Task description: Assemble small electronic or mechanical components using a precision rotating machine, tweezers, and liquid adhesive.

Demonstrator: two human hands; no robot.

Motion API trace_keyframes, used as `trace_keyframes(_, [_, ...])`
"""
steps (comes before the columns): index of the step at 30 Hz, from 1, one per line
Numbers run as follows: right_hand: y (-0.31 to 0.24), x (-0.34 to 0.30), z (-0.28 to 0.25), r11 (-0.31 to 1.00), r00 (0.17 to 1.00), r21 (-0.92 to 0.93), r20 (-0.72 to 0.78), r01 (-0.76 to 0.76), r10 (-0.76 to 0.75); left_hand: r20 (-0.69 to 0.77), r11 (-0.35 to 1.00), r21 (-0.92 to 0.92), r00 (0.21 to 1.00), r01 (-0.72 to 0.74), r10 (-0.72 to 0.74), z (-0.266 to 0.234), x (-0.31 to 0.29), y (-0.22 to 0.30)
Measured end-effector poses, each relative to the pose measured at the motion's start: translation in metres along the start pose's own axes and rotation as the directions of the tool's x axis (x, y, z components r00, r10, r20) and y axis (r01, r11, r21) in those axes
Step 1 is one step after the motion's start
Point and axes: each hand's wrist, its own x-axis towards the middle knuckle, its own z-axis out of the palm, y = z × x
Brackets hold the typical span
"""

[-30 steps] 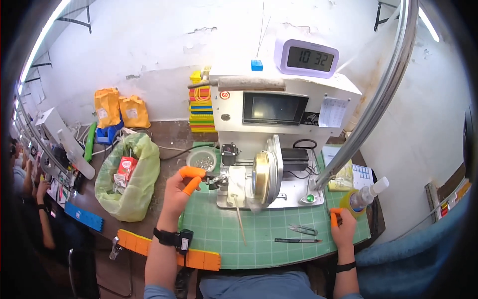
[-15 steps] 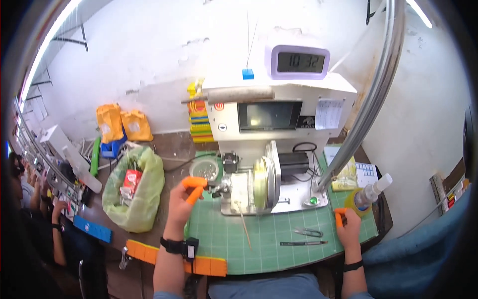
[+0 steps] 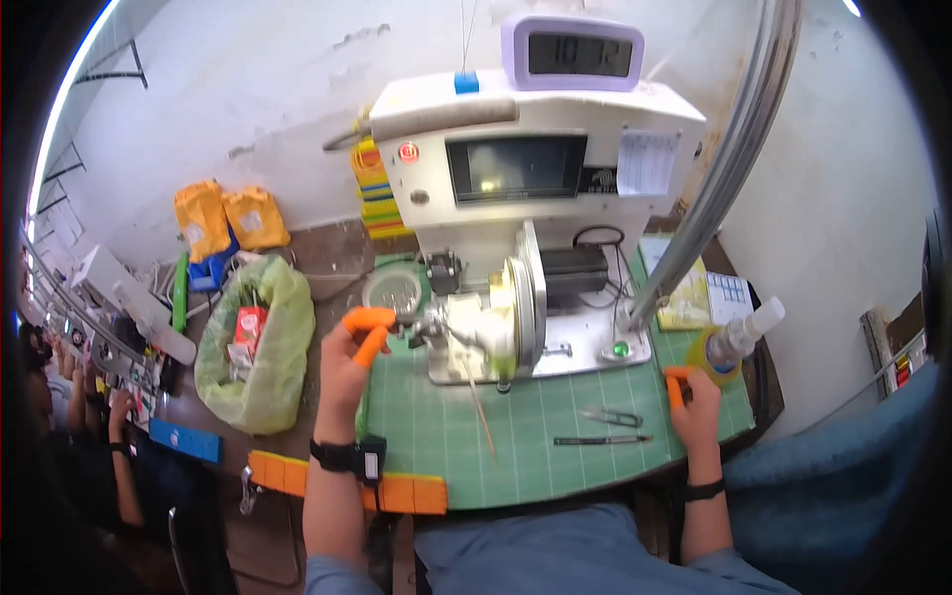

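L hand (image 3: 349,359), centre-left of frame: orange finger cots on thumb + index, tips pinched together at the shaft end (image 3: 415,319) sticking out the left side of the white winding machine (image 3: 526,198); whether sth thin sits between the tips, cannot tell. Black watch-type band on L wrist. R hand (image 3: 696,402), lower right: orange cot on one finger, fingers loosely curled, resting on the green cutting mat (image 3: 555,446) just beside a tape roll (image 3: 716,353) w/ a clear spray bottle (image 3: 746,329) standing in it; grip on anything not discernible. Machine sits centre frame on the mat, large disc/spool (image 3: 524,297) facing front. Snips (image 3: 613,417) and a dark pen-like tool (image 3: 600,439) lie on the mat betw. the hands, untouched. Green plastic bag (image 3: 260,347) at left, orange packets (image 3: 226,216) upper left, digital clock (image 3: 573,52) atop machine.
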Motion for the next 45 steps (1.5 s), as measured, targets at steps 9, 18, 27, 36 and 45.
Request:
trace_keyframes(9, [-0.004, 0.009, -0.003, 0.999, 1.000, -0.026, 0.001, 0.023, -0.023, -0.003, 0.999, -0.030, 1.000, -0.019, 0.018, 0.001, -0.011, -0.011])
trace_keyframes(18, [-0.013, 0.015, -0.007, 0.999, 0.994, -0.022, -0.101, 0.046, -0.048, -0.008, 0.997, 0.064, 0.999, -0.037, 0.037, -0.008, -0.021, -0.021])
trace_keyframes(27, [-0.175, 0.024, -0.099, 0.482, 0.863, 0.871, 0.166, 0.099, -0.477, -0.044, 0.998, 0.016, 0.997, -0.061, 0.061, -0.014, -0.014, -0.037])
trace_keyframes(36, [-0.254, 0.031, -0.147, 0.545, 0.387, 0.632, 0.772, -0.551, -0.504, 0.039, 0.997, 0.031, 0.997, -0.071, 0.070, -0.017, -0.016, -0.042])
trace_keyframes(45, [-0.285, 0.050, -0.141, 0.580, 0.348, 0.467, 0.884, -0.668, -0.312, -0.007, 0.998, 0.011, 0.998, -0.060, 0.060, -0.016, -0.016, -0.037])
